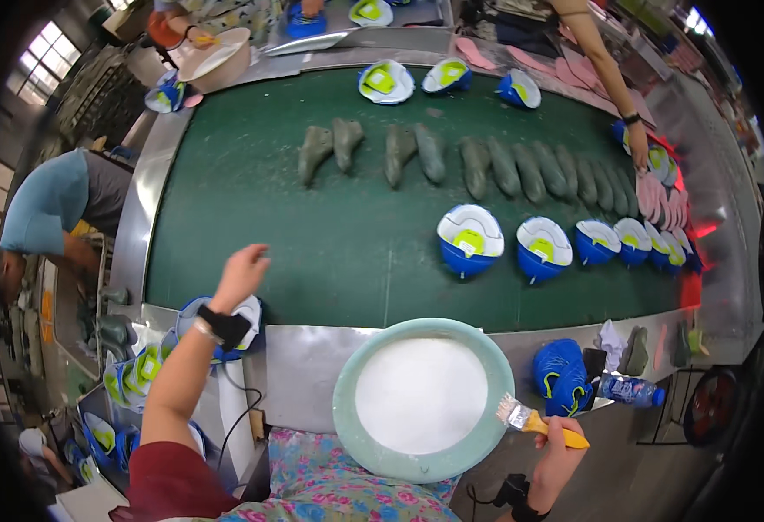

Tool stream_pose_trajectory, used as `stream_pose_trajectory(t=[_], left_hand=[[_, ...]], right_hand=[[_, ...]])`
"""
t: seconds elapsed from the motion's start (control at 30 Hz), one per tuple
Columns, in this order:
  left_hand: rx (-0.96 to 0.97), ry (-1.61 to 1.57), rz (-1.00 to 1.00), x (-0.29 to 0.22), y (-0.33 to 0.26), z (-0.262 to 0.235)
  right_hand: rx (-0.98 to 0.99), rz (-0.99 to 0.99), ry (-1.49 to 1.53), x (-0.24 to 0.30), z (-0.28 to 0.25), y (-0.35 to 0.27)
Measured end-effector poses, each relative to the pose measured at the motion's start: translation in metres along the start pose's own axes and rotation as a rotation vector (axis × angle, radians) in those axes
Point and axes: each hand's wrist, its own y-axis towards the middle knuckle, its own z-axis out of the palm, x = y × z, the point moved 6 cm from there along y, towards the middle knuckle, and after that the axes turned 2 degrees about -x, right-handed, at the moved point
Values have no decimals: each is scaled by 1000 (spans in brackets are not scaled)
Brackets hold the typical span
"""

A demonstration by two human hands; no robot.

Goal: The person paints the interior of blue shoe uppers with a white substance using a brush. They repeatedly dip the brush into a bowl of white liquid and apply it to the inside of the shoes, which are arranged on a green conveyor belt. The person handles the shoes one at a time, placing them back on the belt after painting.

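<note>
My right hand (559, 448) grips the yellow handle of a paintbrush (530, 421), whose whitish bristles are at the right rim of a pale green basin (344, 391). White liquid (421, 396) fills much of the basin. Over the near left part of the green conveyor belt (312, 252), my left hand (243, 274) reaches out with nothing visible in it, its fingers loosely bent and partly apart. Just below that wrist, blue and white shoe uppers (248, 324) lie at the belt's near edge, partly hidden by my forearm.
Dark green shoe lasts (476, 168) lie in a row across the belt. Blue uppers (471, 242) stand nearer, others (386, 83) farther off. Blue shoes (561, 376) and a bottle (630, 390) sit right of the basin. A co-worker's hand (638, 146) touches pink insoles (652, 198).
</note>
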Motion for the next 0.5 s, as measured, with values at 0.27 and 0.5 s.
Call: stream_pose_trajectory(t=[0.27,0.5], left_hand=[[-108,-257,5,60,127,5],[-19,-638,-58,-7,300,100]], right_hand=[[-34,-107,100,11,9,2],[-72,37,49,1,17,11]])
